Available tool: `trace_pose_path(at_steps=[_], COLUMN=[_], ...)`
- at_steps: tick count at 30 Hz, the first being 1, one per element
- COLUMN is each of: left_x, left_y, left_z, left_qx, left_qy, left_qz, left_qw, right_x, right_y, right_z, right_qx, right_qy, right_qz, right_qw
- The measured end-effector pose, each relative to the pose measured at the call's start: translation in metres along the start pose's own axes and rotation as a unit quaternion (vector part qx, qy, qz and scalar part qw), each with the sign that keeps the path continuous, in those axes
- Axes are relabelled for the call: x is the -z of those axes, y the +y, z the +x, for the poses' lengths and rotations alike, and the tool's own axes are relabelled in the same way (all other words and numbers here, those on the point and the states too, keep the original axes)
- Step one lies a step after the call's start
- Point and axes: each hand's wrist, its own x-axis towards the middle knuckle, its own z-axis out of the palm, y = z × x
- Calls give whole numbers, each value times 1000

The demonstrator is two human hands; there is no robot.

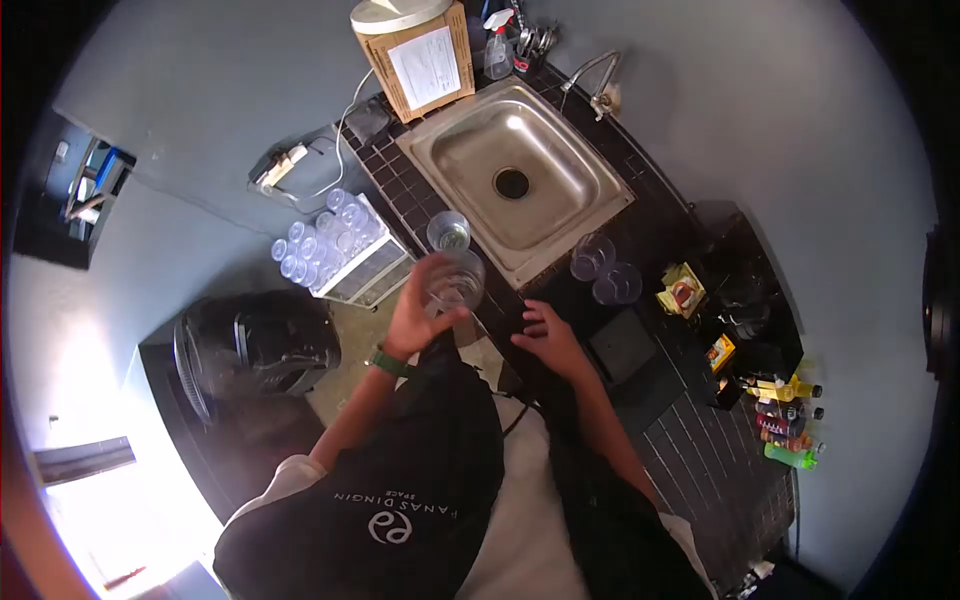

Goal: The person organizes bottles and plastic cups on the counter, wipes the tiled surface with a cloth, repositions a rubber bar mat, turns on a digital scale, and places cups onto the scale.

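My left hand [412,318], with a green band on its wrist, is curled around a clear cup [463,283] at the near edge of the counter. Just beyond it stands a second clear cup [448,232], close against the sink's left side. My right hand [548,338] is over the dark counter with its fingers apart and nothing in it. Ahead of that hand, two more clear cups, a farther cup [593,257] and a nearer cup [618,285], sit side by side by the sink's right corner.
A steel sink [470,215] with a tap [598,85] is ahead. At left, a white rack [365,270] holds several clear cups. Behind the sink stand a cardboard box [425,65] and a spray bottle [498,50]. Several bottles [790,425] line the right.
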Motion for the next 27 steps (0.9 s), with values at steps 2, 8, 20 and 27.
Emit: trace_pose_path(at_steps=[2, 8, 20, 27], left_x=[37, 136, 184, 141], left_y=[-4, -8, -48, -11], left_z=[28, 95, 200, 257], left_qx=[-31, -42, -20, -116], left_qy=[33, -15, -132, -207], left_qz=[-28, 19, 147, 123], left_qw=[999, 999, 980, 964], right_x=[-13, -85, -86, -35], right_y=[-3, -18, -53, -149], right_z=[59, 193, 197, 171], right_qx=[-9, 259, 107, 152], right_qy=[19, 137, 287, 395], right_qz=[-24, -115, -127, -52], right_qw=[999, 949, 943, 905])
